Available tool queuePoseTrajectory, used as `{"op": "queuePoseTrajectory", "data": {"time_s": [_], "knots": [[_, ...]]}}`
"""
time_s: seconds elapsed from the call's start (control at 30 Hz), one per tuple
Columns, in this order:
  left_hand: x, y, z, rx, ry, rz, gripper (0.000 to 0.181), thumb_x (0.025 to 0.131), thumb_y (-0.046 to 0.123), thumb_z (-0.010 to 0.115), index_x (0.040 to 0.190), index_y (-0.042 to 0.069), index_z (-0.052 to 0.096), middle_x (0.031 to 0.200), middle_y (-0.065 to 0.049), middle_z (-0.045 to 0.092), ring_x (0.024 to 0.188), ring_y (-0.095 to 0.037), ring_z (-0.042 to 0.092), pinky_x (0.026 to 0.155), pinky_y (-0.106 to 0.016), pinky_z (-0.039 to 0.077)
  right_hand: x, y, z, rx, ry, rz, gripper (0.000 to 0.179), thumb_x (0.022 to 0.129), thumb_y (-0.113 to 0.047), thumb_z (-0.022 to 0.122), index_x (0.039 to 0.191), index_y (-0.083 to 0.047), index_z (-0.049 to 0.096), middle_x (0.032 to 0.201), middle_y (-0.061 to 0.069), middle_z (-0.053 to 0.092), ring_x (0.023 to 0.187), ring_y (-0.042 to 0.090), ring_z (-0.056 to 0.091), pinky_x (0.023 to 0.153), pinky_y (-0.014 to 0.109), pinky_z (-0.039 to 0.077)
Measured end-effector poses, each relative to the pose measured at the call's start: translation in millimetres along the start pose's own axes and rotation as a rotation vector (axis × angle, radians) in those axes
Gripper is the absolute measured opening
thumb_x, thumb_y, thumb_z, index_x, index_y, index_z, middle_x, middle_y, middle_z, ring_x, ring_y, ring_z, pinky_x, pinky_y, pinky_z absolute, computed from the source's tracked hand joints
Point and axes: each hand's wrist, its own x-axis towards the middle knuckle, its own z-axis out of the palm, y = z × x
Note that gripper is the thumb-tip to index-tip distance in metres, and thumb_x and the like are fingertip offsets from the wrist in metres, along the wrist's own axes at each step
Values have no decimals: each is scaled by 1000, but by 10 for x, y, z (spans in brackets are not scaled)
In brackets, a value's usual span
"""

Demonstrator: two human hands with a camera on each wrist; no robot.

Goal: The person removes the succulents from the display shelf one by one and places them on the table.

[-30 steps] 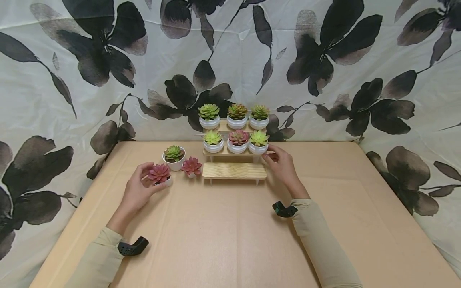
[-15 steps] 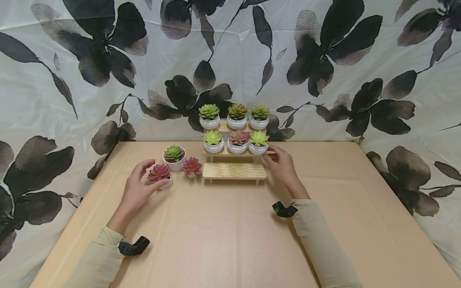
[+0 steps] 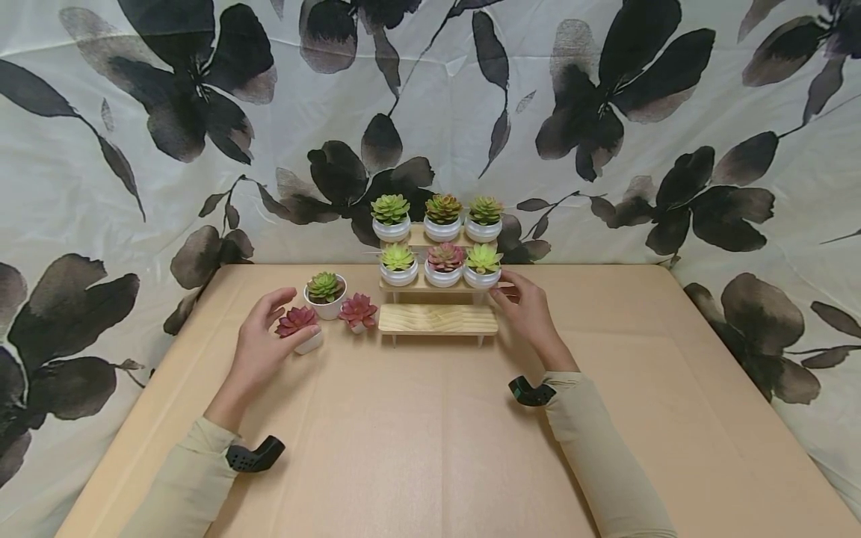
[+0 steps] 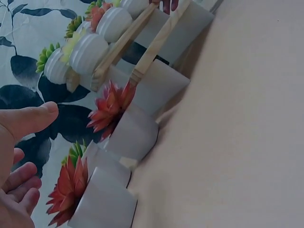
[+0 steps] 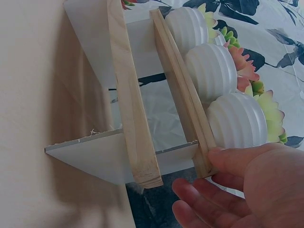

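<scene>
Hovering beside the nearer red succulent point(image 3: 296, 320), left hand point(image 3: 261, 338) loose and ungripping, while pinching the middle shelf point(image 5: 183, 90) with right hand point(image 3: 528, 310)!

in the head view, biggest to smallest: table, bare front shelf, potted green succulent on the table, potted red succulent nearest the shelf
Table
Front shelf
Green succulent
Red succulent, only slightly smaller
</scene>
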Motion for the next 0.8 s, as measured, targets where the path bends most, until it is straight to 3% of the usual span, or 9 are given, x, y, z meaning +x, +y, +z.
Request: {"op": "queuePoseTrajectory", "data": {"time_s": [0.1,0.27,0.33,0.4,0.6,0.7,0.8], "knots": [[11,38,24,-12,-8,-6,75,77,23,83,140,12,45,142,-10,48,133,-33,45,112,-46,41,1,1,1,0,0,2,42,95,-13,62,135,-4,54,136,18,57,113,35,63,98,43,55],[34,86,84,-63,-39,-3,75,77,23,83,140,13,44,141,-8,48,123,-27,54,98,-18,51,12,26,10,11,10,-12,42,94,-13,62,134,-3,54,134,18,58,112,35,64,97,42,56],[45,104,115,-85,-54,9,75,77,21,82,141,10,43,141,-10,48,122,-28,55,95,-13,51,18,38,13,20,16,-19,41,94,-12,63,134,-3,55,133,18,59,112,34,64,97,41,56],[61,126,146,-94,-66,17,75,77,21,82,141,10,43,141,-11,47,125,-29,53,99,-19,51,22,45,14,29,21,-21,41,94,-12,63,133,-3,56,132,18,60,112,34,64,96,40,56],[122,183,225,-106,-99,36,74,78,20,81,140,9,43,143,-13,47,132,-35,49,110,-52,43,21,49,14,36,24,-22,41,94,-13,63,133,-4,56,132,18,60,114,34,62,97,42,56],[153,211,261,-100,-107,56,73,79,20,81,140,8,43,142,-13,47,131,-33,50,110,-53,42,18,48,16,32,25,-19,41,94,-14,63,133,-4,56,132,17,60,114,34,62,97,42,56],[183,230,299,-87,-109,83,72,79,20,81,140,7,44,141,-12,49,130,-31,50,105,-46,48,17,49,15,27,31,-18,41,94,-14,63,132,-4,56,132,17,59,114,34,62,97,42,56]]}}
